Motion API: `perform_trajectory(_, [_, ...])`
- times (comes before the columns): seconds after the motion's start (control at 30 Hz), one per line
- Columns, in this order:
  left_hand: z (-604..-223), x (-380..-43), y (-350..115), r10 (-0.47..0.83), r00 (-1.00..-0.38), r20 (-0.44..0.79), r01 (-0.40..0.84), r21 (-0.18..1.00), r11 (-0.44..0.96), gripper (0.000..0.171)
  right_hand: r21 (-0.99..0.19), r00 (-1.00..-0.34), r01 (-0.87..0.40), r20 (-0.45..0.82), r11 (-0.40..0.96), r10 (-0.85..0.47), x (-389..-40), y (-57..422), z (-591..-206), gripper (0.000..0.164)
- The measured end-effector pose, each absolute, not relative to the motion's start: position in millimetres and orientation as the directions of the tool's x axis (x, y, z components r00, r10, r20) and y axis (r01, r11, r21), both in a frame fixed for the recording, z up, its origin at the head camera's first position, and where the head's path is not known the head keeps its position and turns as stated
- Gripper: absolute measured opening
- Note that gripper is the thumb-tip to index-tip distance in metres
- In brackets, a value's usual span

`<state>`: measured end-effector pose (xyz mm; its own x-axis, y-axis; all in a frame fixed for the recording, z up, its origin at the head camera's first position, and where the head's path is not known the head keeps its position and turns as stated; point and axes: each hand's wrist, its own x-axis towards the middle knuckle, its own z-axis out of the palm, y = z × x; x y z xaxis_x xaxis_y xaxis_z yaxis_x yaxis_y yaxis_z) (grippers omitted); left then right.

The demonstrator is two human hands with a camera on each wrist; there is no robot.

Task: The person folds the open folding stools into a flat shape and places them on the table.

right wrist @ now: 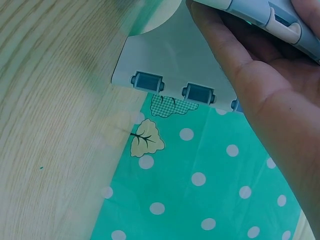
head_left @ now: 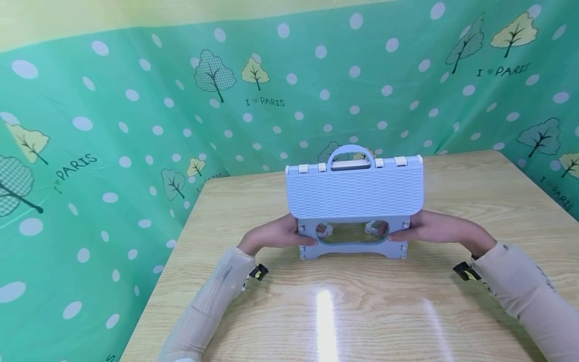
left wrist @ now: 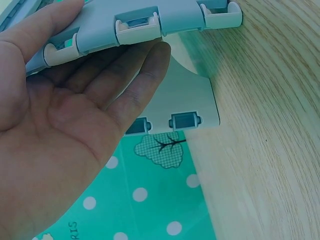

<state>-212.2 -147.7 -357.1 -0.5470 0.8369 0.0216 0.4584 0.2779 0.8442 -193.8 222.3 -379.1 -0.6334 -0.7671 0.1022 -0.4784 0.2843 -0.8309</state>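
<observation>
A light blue folding step stool (head_left: 355,193) with white hinge pieces stands on the wooden table, its textured top tilted toward me and its carry handle (head_left: 351,149) at the upper edge. My left hand (head_left: 280,234) grips the left side of its front leg panel, thumb across the front and fingers behind. On the right side, my right hand (head_left: 429,229) holds the same panel in a similar way. Both wrist views show the far leg panel (left wrist: 195,100) beyond the fingers, with its dark hinge slots (right wrist: 148,81) along one edge.
The wooden table (head_left: 362,306) carries a bright light reflection in front of the stool. Behind it and to the left hangs a green curtain (head_left: 135,196) with white dots and printed trees. Small dark devices (head_left: 259,272) are strapped at both wrists.
</observation>
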Motion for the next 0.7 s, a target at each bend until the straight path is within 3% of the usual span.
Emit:
perform_trajectory(0.47, [-357.7,-214.3,-147.5,0.840,-0.543,0.020,0.453,0.848,0.273,0.088,-0.830,-0.642,-0.471,0.091,0.298,-0.761,-194.5,223.4,-379.7,0.057])
perform_trajectory(0.7, [-371.3,-221.1,-149.3,0.836,-0.548,0.025,0.446,0.855,0.266,0.090,-0.823,-0.643,-0.481,0.096,0.303,-0.760,-194.5,222.9,-379.4,0.065])
